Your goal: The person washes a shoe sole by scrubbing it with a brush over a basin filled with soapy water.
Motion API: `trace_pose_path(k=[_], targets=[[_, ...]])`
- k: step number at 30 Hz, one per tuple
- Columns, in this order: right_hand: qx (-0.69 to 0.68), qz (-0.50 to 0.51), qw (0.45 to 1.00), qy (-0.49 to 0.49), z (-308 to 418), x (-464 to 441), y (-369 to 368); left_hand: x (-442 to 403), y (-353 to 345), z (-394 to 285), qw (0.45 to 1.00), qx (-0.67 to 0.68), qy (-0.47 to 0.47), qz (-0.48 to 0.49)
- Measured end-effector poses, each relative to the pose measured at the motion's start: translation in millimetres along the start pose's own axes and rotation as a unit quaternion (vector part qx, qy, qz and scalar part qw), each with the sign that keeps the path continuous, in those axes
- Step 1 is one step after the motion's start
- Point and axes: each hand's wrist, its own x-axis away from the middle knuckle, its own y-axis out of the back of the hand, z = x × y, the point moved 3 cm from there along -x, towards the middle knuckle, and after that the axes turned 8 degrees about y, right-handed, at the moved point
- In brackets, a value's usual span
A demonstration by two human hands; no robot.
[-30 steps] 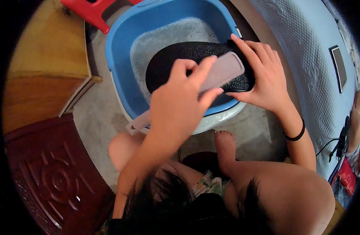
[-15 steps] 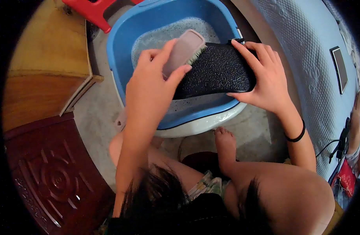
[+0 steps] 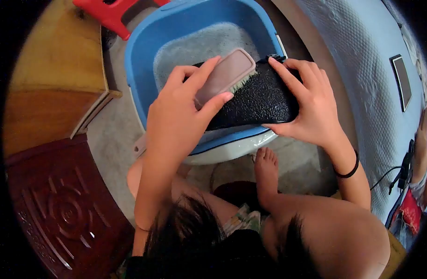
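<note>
My left hand is wrapped round a pinkish-grey scrub brush with pale bristles. The bristles rest against a wet, black, pebble-textured item, whose exact kind I cannot tell. A small black buckle-like piece shows at its upper right edge. My right hand grips the item's right end, thumb along the lower edge and fingers over the upper one. Both hands are above a blue and white basin holding foamy water. A pinkish handle end with a hole pokes out left of my left forearm.
To the right, a phone-like device lies on a light blue quilted bed cover, with a black cable near it. A red plastic stool stands at upper left. Wooden furniture and a dark red carved panel are at left.
The brush has moved slightly right and down in the view with my left hand. The black item and my right hand have shifted a little lower, and the item is tilted differently.
</note>
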Motion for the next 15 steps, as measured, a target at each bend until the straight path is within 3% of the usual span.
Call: trace_pose_path(k=[15], targets=[[0.055, 0.008, 0.998, -0.001, 4.1, 1.5, -6.5, 9.7, -18.6, 2.5, 0.998, -0.05, -0.037, -0.031]])
